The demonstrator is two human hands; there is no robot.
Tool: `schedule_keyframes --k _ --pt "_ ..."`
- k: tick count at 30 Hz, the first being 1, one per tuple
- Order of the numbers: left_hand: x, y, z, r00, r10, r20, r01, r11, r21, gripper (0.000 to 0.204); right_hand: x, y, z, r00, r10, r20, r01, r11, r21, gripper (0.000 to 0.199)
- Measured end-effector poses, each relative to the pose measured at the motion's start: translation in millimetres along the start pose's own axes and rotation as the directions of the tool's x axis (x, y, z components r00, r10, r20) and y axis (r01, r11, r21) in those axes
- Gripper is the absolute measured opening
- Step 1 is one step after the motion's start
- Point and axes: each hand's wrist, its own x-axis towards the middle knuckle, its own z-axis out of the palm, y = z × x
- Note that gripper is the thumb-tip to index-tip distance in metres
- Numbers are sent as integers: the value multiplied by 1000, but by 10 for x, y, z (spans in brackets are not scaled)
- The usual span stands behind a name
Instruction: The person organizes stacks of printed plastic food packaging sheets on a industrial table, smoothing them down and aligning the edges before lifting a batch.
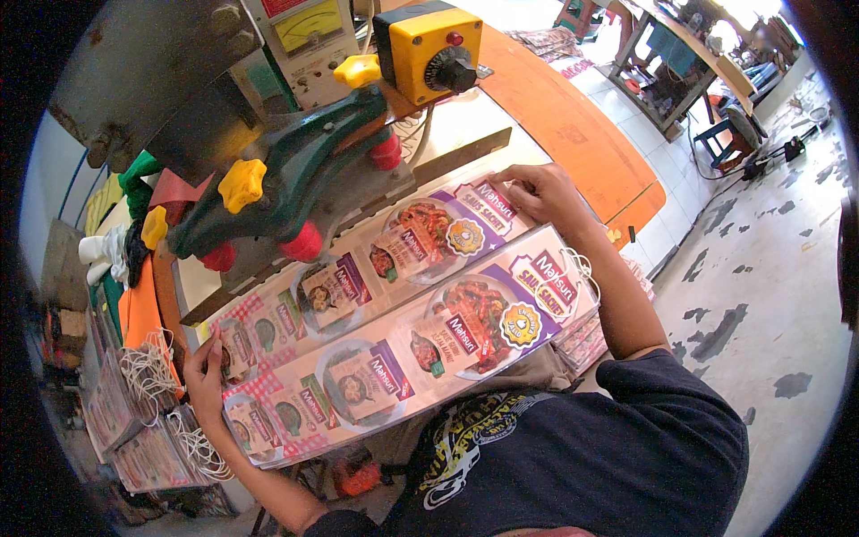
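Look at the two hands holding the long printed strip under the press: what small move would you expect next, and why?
Probably a slight push of the printed strip further in under the green press head. The left hand and right hand grip its two ends, it lies flat on the machine table, and only its far edge sits beneath the head.

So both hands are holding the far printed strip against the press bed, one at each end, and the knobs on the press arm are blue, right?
Not quite: the knobs are yellow, not blue, as the head view shows. The rest holds: the left hand and right hand each hold an end of the far printed strip on the press bed.
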Motion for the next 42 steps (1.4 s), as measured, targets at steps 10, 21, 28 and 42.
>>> schedule_keyframes --k 10,21,28,42 --pt "0 -100 -6 1000 1 -17 -1 1000 10 39 3 -11 -19 1000 -23 8 23 998 -50 24" --pt "-40 -57 -12 998 -62 -11 61 994 -87 38 3 -48 -33 997 55 50 -55 998 8 26" --pt "-25 -16 1 997 -79 10 79 991 -109 39 6 -63 -39 998 45 37 -44 999 -19 26" --pt "-20 -40 5 996 -85 32 89 983 -162 41 6 46 34 999 -33 -9 34 998 46 30"
